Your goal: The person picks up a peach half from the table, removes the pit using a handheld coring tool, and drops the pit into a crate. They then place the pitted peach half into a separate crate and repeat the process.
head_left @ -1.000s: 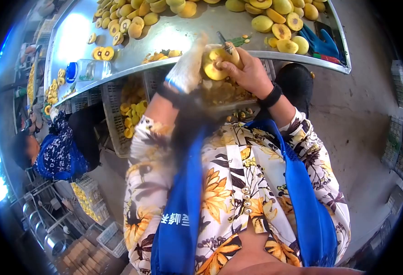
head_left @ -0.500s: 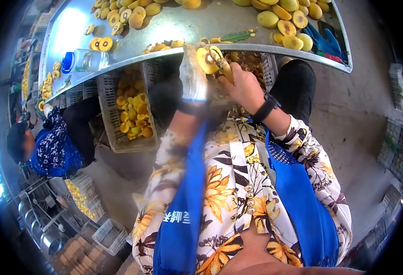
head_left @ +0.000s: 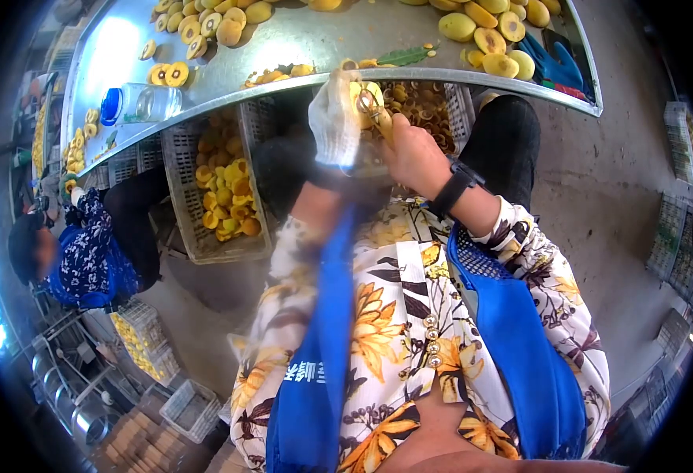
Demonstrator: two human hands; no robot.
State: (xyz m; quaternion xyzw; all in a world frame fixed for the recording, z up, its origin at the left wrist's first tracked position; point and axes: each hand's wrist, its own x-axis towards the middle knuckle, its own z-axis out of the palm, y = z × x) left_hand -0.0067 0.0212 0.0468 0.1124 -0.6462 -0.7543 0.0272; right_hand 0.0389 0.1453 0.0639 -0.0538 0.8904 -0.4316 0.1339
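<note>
My left hand (head_left: 334,120), in a white knitted glove, is closed around a yellow peach half (head_left: 364,96) at the table's front edge. My right hand (head_left: 419,158) is bare and wraps round the yellowish handle of a pitting tool (head_left: 381,122). The tool's looped metal head lies against the peach half's cut face. Below both hands a crate (head_left: 458,118) holds many brownish pits and scraps. Small peach pieces (head_left: 302,70) and a green leaf (head_left: 403,57) lie on the metal table (head_left: 299,39) just beyond my hands.
Whole and halved peaches (head_left: 484,31) are heaped on the table, with a blue-lidded jar (head_left: 145,104) to the left and blue gloves (head_left: 555,67) to the right. A crate of peach halves (head_left: 228,197) stands by my left leg. Another person (head_left: 94,244) sits at far left.
The peach half has turned in my left hand, its cut face showing less broadly. My right hand and the pitting tool have shifted slightly down. The view has moved a little.
</note>
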